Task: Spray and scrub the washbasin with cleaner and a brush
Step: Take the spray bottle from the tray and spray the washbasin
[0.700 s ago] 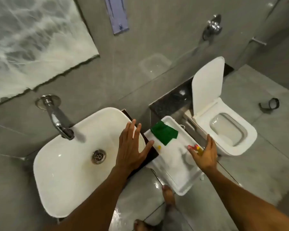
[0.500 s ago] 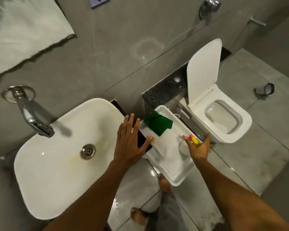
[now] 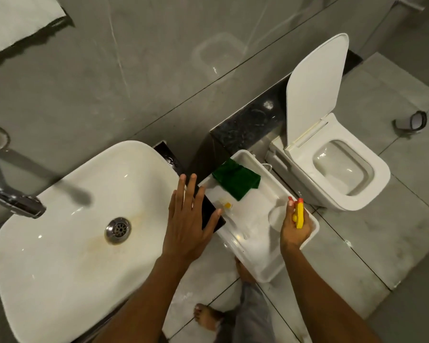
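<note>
The white washbasin point(image 3: 60, 243) fills the lower left, with a metal drain point(image 3: 117, 230) and faint brown stains in its bowl. My left hand point(image 3: 187, 219) hovers flat, fingers spread, over the basin's right rim and a dark slab beside it. My right hand point(image 3: 296, 225) is closed around a spray bottle point(image 3: 299, 215) with a yellow and red nozzle, at the right edge of a white tray point(image 3: 253, 253). A green cloth point(image 3: 235, 180) lies in the tray's far end. I see no brush for certain.
A chrome tap point(image 3: 13, 201) reaches over the basin from the left. A white toilet point(image 3: 342, 174) with its lid up stands to the right of the tray. A black ledge point(image 3: 248, 125) runs along the grey wall. My bare feet point(image 3: 208, 318) stand on wet floor tiles.
My right hand has closed around the spray bottle's head and drawn it slightly up at the tray's edge. My left hand stays spread over the basin rim. The view has tilted down.
</note>
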Action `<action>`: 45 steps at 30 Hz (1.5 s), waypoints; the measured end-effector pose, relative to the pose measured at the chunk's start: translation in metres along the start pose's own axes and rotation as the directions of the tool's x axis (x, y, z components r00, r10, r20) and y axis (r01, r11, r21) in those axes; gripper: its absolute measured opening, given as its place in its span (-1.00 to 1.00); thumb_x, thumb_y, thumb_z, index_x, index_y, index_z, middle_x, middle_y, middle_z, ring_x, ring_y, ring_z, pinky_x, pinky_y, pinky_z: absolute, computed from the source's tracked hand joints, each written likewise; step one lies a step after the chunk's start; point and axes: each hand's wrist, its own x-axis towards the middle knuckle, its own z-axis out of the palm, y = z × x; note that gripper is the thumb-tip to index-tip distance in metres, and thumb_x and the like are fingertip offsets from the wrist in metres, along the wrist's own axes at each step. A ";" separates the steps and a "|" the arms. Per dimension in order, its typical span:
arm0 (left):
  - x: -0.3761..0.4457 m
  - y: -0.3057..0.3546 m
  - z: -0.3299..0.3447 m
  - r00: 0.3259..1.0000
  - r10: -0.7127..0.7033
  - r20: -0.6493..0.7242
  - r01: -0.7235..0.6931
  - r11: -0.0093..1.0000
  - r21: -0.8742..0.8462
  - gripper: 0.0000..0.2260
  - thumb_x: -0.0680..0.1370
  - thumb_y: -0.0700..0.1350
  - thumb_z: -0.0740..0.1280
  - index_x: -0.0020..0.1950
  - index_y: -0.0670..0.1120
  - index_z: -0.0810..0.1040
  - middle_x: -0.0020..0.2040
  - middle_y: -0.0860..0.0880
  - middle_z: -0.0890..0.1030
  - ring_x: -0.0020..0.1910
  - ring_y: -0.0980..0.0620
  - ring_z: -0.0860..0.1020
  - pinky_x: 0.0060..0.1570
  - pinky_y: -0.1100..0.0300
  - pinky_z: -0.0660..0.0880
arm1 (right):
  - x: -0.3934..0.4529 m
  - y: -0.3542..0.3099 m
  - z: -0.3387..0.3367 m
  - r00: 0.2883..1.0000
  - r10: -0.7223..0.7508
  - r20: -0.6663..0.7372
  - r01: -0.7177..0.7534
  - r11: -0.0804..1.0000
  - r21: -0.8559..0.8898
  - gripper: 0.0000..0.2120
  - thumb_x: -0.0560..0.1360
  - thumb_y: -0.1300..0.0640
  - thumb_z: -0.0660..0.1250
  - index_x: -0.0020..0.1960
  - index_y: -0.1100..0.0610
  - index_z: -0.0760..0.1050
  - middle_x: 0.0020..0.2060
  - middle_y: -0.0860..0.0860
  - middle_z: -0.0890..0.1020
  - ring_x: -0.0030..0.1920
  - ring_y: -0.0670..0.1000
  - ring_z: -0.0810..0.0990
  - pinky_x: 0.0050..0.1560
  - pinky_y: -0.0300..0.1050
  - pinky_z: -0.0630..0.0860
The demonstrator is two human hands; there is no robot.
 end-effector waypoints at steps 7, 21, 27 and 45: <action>0.001 -0.002 0.004 1.000 -0.010 0.006 0.010 0.999 0.034 -0.34 0.71 0.33 0.07 0.66 -0.08 0.31 0.77 -0.06 0.06 0.76 -0.04 -0.12 0.70 -0.12 0.09 | 0.003 -0.021 0.018 0.948 -0.265 0.175 0.290 0.946 -0.142 -0.57 0.72 0.00 0.32 0.49 0.22 0.53 0.45 0.17 0.54 0.44 0.14 0.55 0.51 0.15 0.49; -0.031 -0.011 -0.035 0.970 -0.153 -0.187 0.128 0.982 -0.139 -0.40 0.72 0.26 0.13 0.62 -0.11 0.34 0.73 -0.08 0.21 0.73 -0.09 0.15 0.69 -0.01 0.11 | -0.109 -0.106 0.003 0.643 -0.210 0.737 0.239 0.969 0.067 -0.75 0.68 -0.17 0.31 0.34 -0.32 0.58 0.07 0.09 0.78 0.12 0.05 0.78 0.01 0.01 0.77; -0.078 -0.076 -0.072 0.882 -0.385 -0.271 0.327 0.915 -0.235 -0.37 0.69 0.30 0.07 0.54 -0.14 0.43 0.73 -0.09 0.22 0.73 -0.13 0.14 0.65 -0.19 0.19 | -0.186 -0.120 -0.003 0.428 -0.039 0.903 0.169 0.985 -0.037 -0.68 0.72 0.01 0.31 0.42 0.09 0.58 0.03 0.24 0.78 0.12 0.08 0.79 -0.11 -0.13 0.76; -0.204 -0.209 -0.084 0.660 -0.620 -0.425 0.576 0.780 -0.245 -0.36 0.74 0.26 -0.02 0.46 -0.21 0.50 0.67 -0.18 0.32 0.67 -0.20 0.25 0.64 -0.15 0.25 | -0.356 -0.062 -0.003 0.297 0.245 0.923 0.472 0.802 -0.365 -0.66 0.61 -0.32 0.33 0.11 -0.09 0.67 -0.31 0.00 0.63 -0.18 0.18 0.83 -0.12 0.26 0.77</action>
